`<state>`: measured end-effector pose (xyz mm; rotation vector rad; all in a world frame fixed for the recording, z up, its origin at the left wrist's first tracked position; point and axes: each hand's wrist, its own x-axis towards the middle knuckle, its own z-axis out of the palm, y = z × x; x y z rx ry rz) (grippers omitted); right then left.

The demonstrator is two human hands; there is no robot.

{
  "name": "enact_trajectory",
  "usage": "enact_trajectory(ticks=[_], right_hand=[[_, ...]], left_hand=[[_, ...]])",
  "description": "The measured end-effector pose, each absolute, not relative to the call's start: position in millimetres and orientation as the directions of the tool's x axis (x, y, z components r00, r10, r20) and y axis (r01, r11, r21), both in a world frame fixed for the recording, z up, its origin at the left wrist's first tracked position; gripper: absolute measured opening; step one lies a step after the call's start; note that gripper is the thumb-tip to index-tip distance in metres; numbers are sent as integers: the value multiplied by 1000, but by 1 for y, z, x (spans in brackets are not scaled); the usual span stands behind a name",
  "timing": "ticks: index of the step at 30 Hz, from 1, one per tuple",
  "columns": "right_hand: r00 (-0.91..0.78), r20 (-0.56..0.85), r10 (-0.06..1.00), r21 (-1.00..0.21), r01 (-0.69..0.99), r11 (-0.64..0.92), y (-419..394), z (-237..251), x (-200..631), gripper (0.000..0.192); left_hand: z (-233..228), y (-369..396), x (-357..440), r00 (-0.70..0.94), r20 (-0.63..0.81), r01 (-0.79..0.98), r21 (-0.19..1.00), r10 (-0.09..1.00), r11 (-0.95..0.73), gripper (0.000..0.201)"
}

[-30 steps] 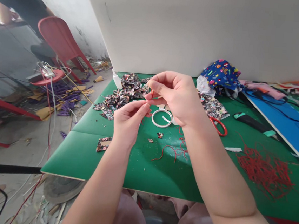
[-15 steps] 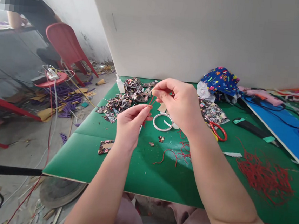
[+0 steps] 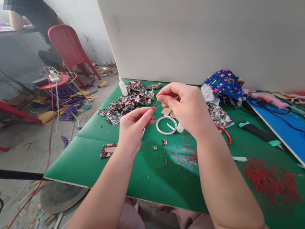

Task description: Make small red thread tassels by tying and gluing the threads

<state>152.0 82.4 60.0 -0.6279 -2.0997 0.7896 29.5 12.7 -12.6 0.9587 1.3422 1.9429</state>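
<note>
Red cord (image 3: 155, 106) stretches between both hands' pinching fingers (image 3: 149, 111).

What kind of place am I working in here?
Probably a small craft workshop: a green table strewn with fabric scraps, red string and scissors, with offcuts littering the floor.

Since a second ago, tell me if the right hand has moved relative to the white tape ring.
Yes, slightly. The right hand has drawn back from the left hand, stretching the red cord between them, while the white tape ring stays on the green mat.
</note>
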Motion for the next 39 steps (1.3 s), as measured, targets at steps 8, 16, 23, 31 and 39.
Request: enact_trajectory(ticks=[8,16,23,31,39], right_hand=[[-557,510,656,-697,179,694,84,59,152,14],[-541,522,660,-703,165,691,89,52,151,12],[-399,588,703,-708,167,687,96,45,146,30],[-630,314,711,-791,241,563,78,49,144,39],[-721,236,651,-961,-273,46,76,28,117,20]], left_hand=[[-13,13,31,-590,218,-49,951,777,-304,15],[-14,13,32,-587,185,-82,955,788,-284,15],[-12,15,33,-561,62,-396,856,826,-333,12],[-3,13,24,-682,67,-443,754,728,-484,10],[-3,9,32,-678,281,-207,814,679,-543,10]])
